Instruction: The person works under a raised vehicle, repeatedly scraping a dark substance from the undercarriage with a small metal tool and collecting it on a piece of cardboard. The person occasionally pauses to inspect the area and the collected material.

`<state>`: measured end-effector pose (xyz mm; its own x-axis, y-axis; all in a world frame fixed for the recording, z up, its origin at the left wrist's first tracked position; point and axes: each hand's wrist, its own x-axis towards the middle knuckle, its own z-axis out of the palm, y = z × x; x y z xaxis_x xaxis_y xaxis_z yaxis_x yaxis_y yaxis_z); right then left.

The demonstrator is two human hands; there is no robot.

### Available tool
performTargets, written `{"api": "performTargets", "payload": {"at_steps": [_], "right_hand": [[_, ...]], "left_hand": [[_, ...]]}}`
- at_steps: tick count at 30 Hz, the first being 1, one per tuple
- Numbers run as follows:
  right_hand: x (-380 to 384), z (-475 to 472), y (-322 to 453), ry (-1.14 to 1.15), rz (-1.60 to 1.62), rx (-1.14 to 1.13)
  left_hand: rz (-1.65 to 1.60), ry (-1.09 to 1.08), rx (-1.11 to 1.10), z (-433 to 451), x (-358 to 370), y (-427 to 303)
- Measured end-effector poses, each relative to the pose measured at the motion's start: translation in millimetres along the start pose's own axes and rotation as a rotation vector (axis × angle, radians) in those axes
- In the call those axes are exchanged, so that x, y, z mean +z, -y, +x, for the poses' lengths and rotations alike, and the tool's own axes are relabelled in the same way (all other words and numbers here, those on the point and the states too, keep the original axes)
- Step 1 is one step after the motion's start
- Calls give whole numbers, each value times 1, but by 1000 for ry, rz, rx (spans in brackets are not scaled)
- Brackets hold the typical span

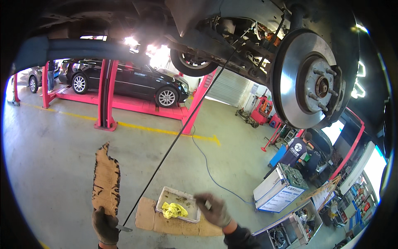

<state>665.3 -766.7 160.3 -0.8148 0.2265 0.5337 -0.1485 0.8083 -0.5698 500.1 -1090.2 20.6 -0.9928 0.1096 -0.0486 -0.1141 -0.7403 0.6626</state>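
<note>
My left hand (105, 227), in a dark, soiled work glove, grips the lower end of a torn cardboard strip (106, 182). Black smears run along the strip's edges. A flat metal blade (124, 228) sticks out to the right beside that hand. My right hand (214, 210), gloved too, has its fingers curled in front of a white tray's right edge; whether it holds something small is unclear. Inside the shallow tray (160, 199) lies a crumpled yellow cloth (174, 210), with dark residue around it. Flattened cardboard (145, 214) lies under the tray.
A raised car's brake disc (301, 77) with exposed wheel studs hangs at upper right. One thin black rod or cable (174, 146) slants from the underbody towards my left hand. A blue hose (206, 165) crosses the floor to a cabinet (276, 190). A person (297, 151) stands behind it.
</note>
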Motion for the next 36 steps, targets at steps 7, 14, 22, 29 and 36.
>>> {"api": "performTargets", "payload": {"at_steps": [7,14,22,29,36], "right_hand": [[-81,208,54,-441,-516,-610],[-153,406,110,-911,-1219,-403],[-249,514,103,-842,-1241,211],[-243,534,116,-776,-1196,219],[-167,530,132,-855,-1363,-348]], "left_hand": [[23,-60,123,38,-10,21],[-16,-52,50,104,-14,13],[-45,38,58,158,8,-69],[-64,-19,161,151,11,-93],[-58,60,94,162,-19,-96]]}}
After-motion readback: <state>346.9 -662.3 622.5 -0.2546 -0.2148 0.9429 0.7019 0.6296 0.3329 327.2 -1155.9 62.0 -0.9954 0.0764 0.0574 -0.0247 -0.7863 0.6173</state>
